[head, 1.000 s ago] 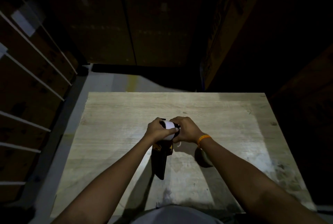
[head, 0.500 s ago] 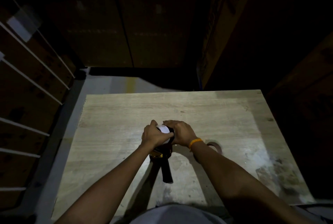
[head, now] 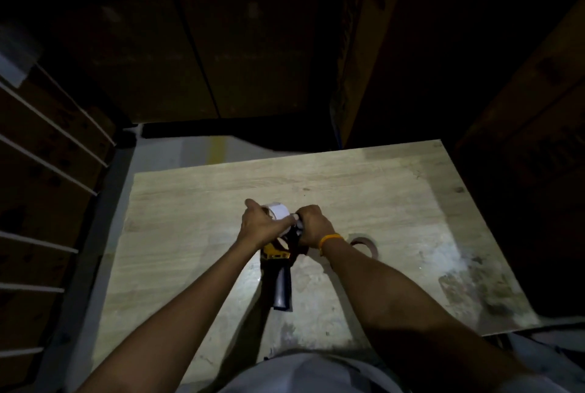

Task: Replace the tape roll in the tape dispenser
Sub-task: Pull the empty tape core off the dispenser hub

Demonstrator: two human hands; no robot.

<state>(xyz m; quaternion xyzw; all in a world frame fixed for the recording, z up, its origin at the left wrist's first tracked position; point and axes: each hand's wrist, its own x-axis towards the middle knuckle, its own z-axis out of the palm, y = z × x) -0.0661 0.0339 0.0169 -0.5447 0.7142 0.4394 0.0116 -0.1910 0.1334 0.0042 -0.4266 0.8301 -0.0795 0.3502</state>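
Both hands clamped at the dispenser head. Left hand (head: pixel 261 224) wraps the white tape roll (head: pixel 278 211) from the left side, index finger stretched out along the far edge of the roll, thumb across its near face. Right hand (head: pixel 311 224) is closed around the front part of the tape dispenser (head: pixel 280 261), knuckles up, fingers curled on the black frame right beside the roll. The two hands touch or nearly touch at the roll; can't tell which.

Roll sits at the far end of the dispenser, between my hands, at the hub area. Whether it's fully seated on the hub is hidden by my fingers.

Dispenser lies over the wooden table (head: pixel 190 202), roughly centre, black handle (head: pixel 282 289) pointing toward me, yellow body section (head: pixel 274 250) just below my hands. Handle looks tilted, its near end low by the table; contact not clear.

Brown ring, looks like a used tape core (head: pixel 364 242), lies flat on the table just right of my right wrist, partly hidden by the forearm. Orange wristband (head: pixel 330 238) on the right wrist.

Table surface is stained and dark at the near right. Surroundings are too dark to read, stacked cardboard boxes (head: pixel 538 107) at the right and far side.
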